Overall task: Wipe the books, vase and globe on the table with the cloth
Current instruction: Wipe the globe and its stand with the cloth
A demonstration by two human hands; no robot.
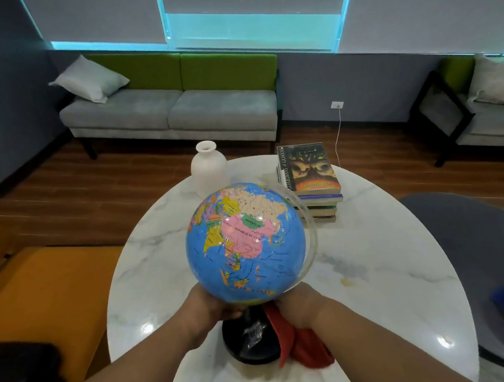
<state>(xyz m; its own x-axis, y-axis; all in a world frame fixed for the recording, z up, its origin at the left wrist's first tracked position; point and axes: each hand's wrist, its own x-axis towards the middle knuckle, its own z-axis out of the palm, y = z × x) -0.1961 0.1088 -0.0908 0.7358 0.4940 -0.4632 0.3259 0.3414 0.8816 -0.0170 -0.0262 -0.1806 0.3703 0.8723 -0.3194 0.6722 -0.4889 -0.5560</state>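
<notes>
The person's two forearms are bare and rounded; the left hand (pixel 206 310) and right hand (pixel 299 306) are bare as well; the wrists are broad and unadorned.

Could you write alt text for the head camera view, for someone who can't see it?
A person's left hand and right hand hold the underside of a globe on a round marble table, the right hand also holding a red cloth. Behind the globe stand a white vase and a stack of books.
</notes>
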